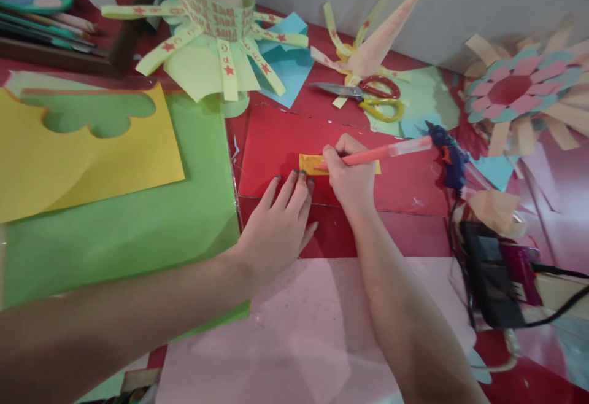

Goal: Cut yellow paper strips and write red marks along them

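Observation:
A small yellow paper strip lies on a red card in front of me. My right hand is closed round a red-orange pen, its tip on the strip and its clear end pointing right. Small marks show on the left part of the strip, and its middle is hidden behind my right hand. My left hand lies flat with its fingers apart, fingertips at the lower edge of the strip, holding nothing.
Scissors and paper craft pieces lie behind the card. A glue gun with a cord and a black power block are at right. Green sheets and a yellow cut-out sheet lie left, pink paper nearer.

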A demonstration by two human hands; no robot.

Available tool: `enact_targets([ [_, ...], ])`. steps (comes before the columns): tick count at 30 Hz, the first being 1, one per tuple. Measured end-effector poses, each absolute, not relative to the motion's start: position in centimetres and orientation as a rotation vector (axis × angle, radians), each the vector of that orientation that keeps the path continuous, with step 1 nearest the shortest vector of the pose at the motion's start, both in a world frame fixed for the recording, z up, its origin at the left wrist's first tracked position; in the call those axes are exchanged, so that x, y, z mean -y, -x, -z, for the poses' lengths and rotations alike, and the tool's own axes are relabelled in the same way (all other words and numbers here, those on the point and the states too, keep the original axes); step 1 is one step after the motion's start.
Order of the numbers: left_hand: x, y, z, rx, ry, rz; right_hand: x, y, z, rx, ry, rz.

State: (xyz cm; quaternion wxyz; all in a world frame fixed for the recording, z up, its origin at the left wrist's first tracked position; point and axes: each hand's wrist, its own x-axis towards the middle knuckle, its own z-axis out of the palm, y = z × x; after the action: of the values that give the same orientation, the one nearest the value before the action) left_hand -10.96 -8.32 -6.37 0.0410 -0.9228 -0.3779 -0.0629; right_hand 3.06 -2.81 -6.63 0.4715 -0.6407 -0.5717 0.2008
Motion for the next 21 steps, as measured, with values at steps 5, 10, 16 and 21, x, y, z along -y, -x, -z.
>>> enact_targets([
  [5, 8.31, 10.98, 6.42, 1.160, 2.832, 0.202, 2.84, -3.10, 6.60, 1.341, 1.592, -0.465],
  [10, 8.22, 10.98, 6.44, 1.166, 2.841, 0.201, 2.80, -3.22, 6.61, 1.257, 1.592, -0.504],
  [16, 8.34, 10.94, 6.27, 1.170, 2.854, 0.199, 2.74, -3.28, 6.84, 1.282, 1.613, -0.415],
  [21, 8.31, 10.94, 6.31, 1.179, 2.869, 0.185, 2.75, -3.24, 6.77, 1.302, 1.616, -0.467],
])
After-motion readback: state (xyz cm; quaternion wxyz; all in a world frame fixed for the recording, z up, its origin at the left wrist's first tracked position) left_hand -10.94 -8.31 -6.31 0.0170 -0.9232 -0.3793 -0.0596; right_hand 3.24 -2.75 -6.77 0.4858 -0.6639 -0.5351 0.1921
